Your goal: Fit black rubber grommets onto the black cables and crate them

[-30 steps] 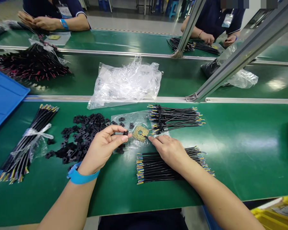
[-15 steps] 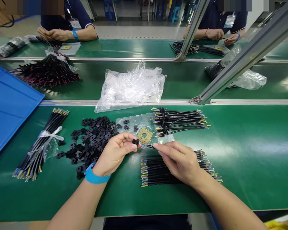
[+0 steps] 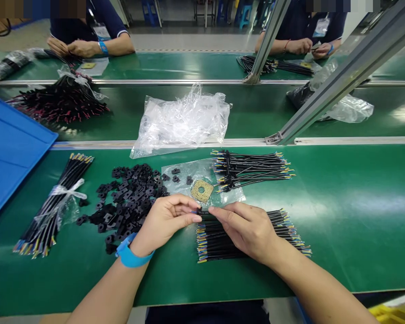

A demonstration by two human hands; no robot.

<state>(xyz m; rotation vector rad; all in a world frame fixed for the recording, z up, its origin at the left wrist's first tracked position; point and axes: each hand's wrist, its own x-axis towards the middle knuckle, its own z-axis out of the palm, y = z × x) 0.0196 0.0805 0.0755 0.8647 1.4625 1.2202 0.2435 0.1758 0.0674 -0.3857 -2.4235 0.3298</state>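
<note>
Smooth and glossy on the green bench [image 3: 351,207]. Clear, crinkled, shiny plastic in the big bag [image 3: 185,119]; flatter clear plastic in the sheet [image 3: 177,186]. Rough, pitted and matt on the yellow pad [image 3: 207,192]. Dull black, rubber-like or plastic, on the held block [image 3: 199,210] and heaped blocks [image 3: 135,193]. Smooth, faintly shiny black sheathing on the held cable [image 3: 205,213] and loose cables [image 3: 216,243]. Satin metal in the slanted post [image 3: 344,67] and rail [image 3: 344,141]. Smooth blue plastic in the bin [image 3: 13,144]. Dark, matt cloth on the shirts [image 3: 111,18].

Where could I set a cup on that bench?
Bare: green bench right of the two cable rows, and from the tied bundle to the near edge. Crowded: around the left hand and right hand, with black pieces and sponge.
</note>
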